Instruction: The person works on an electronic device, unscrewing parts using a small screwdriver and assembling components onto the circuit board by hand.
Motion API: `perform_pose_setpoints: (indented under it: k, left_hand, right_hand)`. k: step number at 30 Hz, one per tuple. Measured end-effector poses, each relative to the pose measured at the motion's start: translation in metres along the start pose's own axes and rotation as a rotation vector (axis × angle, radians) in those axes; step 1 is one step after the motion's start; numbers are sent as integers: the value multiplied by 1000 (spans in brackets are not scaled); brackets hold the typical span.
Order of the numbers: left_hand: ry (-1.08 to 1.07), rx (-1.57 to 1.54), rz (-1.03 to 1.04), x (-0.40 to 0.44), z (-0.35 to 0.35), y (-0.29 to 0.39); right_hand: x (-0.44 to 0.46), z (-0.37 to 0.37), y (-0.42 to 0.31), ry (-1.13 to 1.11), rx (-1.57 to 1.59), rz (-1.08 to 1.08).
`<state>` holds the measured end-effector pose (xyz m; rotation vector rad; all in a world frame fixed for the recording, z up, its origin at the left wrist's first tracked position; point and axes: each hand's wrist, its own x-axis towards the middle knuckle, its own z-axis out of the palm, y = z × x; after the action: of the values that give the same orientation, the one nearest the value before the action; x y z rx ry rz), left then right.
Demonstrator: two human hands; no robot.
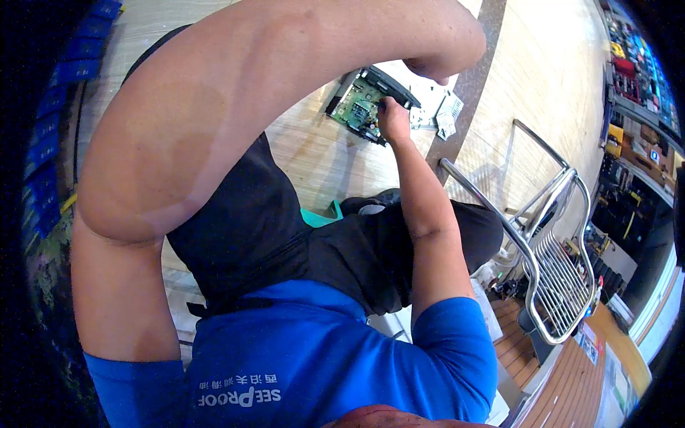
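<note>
The circuit board point(359, 110) lies on the floor point(314, 153), in front of the person's legs. The right hand point(394, 123) is at its black-framed edge, fingers curled inward; whether they grip is unclear. The left hand point(444, 53) is above and beyond; its finger state cannot be determined. White parts point(447, 114) lie beside the board. A metal frame point(556, 271) stands to the right.

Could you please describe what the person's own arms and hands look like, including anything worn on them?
Both arms are bare below the short blue sleeves of a T-shirt with pale "SEEPROOF" lettering on the chest. The right hand has no glove, and its wrist no watch or band. The left hand is only partly visible; no glove shows on it.
</note>
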<state>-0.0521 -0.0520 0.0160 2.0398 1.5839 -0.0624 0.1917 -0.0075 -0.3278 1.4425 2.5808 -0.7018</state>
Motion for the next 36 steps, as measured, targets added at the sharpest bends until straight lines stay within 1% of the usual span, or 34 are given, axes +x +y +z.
perform_pose_setpoints:
  k: [1,14,16,20,23,25,29,35,36]
  left_hand:
    - [-18,-16,46,-1,-1,-3]
    - [0,-37,25,-1,1,0]
    - [-12,25,-36,4,3,5]
    - [-9,52,-17,6,6,4]
    - [-17,26,-55,0,0,6]
    - [-17,-9,54,-2,0,-2]
    - [13,-41,40,0,4,-2]
    - [9,-3,69,2,7,-1]
    - [19,-22,15,4,8,3]
  right_hand:
    - [0,0,-1,0,0,-1]
    - [1,3,0,-11,-57,-10]
    - [1,2,-1,-13,-65,-4]
    - [3,3,-3,3,-114,-47]
    - [3,3,-8,-7,-107,-29]
    - [4,3,-10,-20,-103,-7]
    - [1,0,-14,-46,-105,-21]
    - [3,2,-9,-51,-69,-14]
    - [4,2,-9,-59,-87,-4]
